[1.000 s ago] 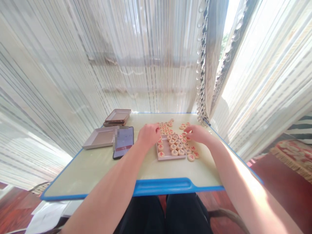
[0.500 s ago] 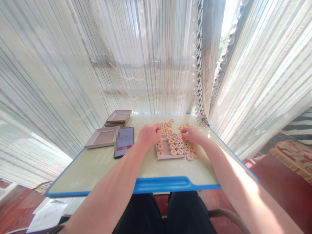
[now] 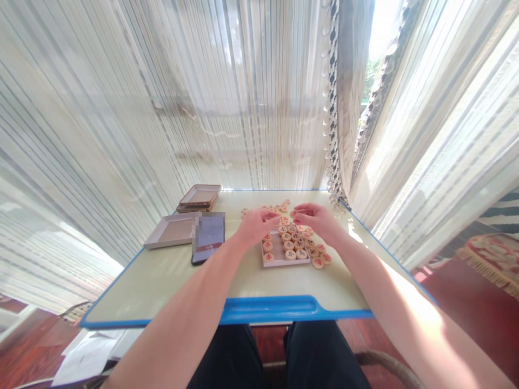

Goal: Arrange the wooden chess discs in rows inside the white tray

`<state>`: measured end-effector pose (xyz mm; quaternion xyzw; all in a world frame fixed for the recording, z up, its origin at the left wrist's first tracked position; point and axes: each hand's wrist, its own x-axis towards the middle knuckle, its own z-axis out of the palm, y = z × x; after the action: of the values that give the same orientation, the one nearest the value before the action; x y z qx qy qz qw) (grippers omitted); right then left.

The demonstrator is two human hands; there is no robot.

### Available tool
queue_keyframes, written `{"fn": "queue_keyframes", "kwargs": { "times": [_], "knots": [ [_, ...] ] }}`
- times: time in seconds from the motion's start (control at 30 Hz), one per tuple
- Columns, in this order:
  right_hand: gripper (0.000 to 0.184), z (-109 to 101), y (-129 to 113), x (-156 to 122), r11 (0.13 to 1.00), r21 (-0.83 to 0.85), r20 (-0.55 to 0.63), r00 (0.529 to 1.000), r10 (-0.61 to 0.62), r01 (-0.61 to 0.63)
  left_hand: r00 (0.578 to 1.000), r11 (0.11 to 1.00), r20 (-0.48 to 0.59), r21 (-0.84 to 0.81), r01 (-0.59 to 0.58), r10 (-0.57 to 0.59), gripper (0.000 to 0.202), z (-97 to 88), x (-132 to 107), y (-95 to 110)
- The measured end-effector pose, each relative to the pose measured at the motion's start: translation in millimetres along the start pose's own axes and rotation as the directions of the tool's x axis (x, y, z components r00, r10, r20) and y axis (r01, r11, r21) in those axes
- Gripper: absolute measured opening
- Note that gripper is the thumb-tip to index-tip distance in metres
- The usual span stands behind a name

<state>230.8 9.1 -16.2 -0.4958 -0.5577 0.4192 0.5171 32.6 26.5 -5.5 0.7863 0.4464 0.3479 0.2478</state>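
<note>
A shallow open box point(image 3: 275, 263) sits on the table in front of me. Inside it, round Chinese chess pieces with black characters point(image 3: 288, 245) line the right side, and red-marked pieces point(image 3: 268, 246) form a column on the left. Over the box's far left corner is my left hand point(image 3: 257, 226), thumb and fingers apart, with no piece visible in it. My right hand point(image 3: 318, 220) is beyond the far right corner, its fingertips pinched on a pale Chinese chess piece point(image 3: 292, 214). More loose pieces point(image 3: 318, 262) lie along the box's right side and behind it, partly hidden by my hands.
Left of the box lies a phone point(image 3: 208, 237), beside an empty shallow tray point(image 3: 170, 231). Stacked trays point(image 3: 199, 195) stand at the far left. The table point(image 3: 194, 292) has a blue edge point(image 3: 271, 309) near my lap, and string curtains point(image 3: 251, 108) hang behind it.
My left hand has shifted slightly right and its fingers have spread. My right hand has moved a little left and away from me, now with a piece at its fingertips.
</note>
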Motion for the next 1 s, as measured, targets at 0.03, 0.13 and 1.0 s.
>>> {"fn": "queue_keyframes", "kwargs": {
  "times": [0.03, 0.13, 1.0],
  "knots": [
    [0.027, 3.0, -0.9, -1.8, 0.999, 0.053, 0.024, 1.0, -0.006, 0.005, 1.0, 0.998, 0.016, -0.065, 0.016, -0.015, 0.03, 0.8, 0.2, 0.3],
    [0.028, 11.7, -4.0, -7.6, 0.994, 0.104, 0.106, 0.994, -0.027, 0.016, 0.995, 0.981, 0.07, -0.174, 0.089, -0.077, 0.031, 1.5, -0.9, 3.6],
    [0.02, 31.2, -5.8, -34.3, 0.622, -0.494, 0.348, 0.794, -0.498, 0.607, 0.946, 0.988, -0.315, 0.105, 0.113, -0.075, 0.025, -15.8, 2.6, 2.7]
  ]
}}
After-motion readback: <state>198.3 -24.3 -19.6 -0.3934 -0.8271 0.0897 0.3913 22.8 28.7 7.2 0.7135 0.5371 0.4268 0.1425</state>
